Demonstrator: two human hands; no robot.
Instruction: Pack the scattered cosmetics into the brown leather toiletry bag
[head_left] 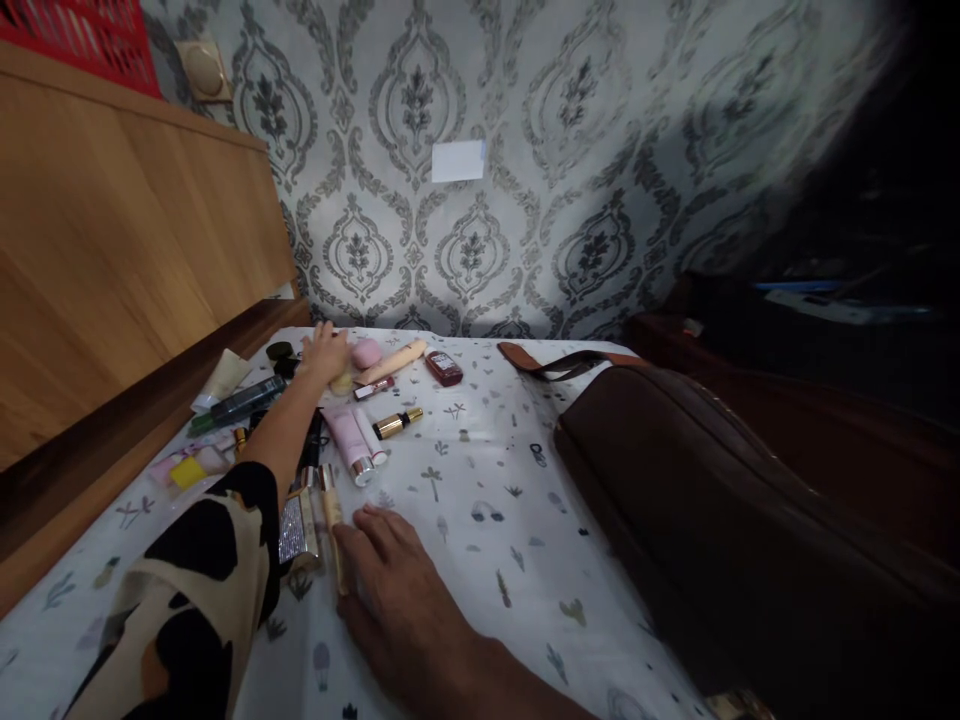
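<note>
Got a spread of cosmetics (259, 400) on a white patterned sheet (480, 460), mostly bunched by the wooden cabinet (150, 220); see the left hand (327, 355) stretched to the far end, beside a pink round item (365, 352) and a yellowish item (342, 384), fingers pointing away, can't tell whether grasping anything or not; see the right hand (397, 590) way nearer, palm down and fingers bent, right at a slim beige tube (331, 505) with a gold cap, touching or just beside, honestly can't tell if gripping; also spotting a glittery box (298, 530) just left of that tube, plus a pink tube (345, 440), a black-and-gold tube (398, 423) and a reddish-brown bottle (444, 367) farther up; over on the right, a dark brown bag (660, 470), well apart from the cosmetics.
</note>
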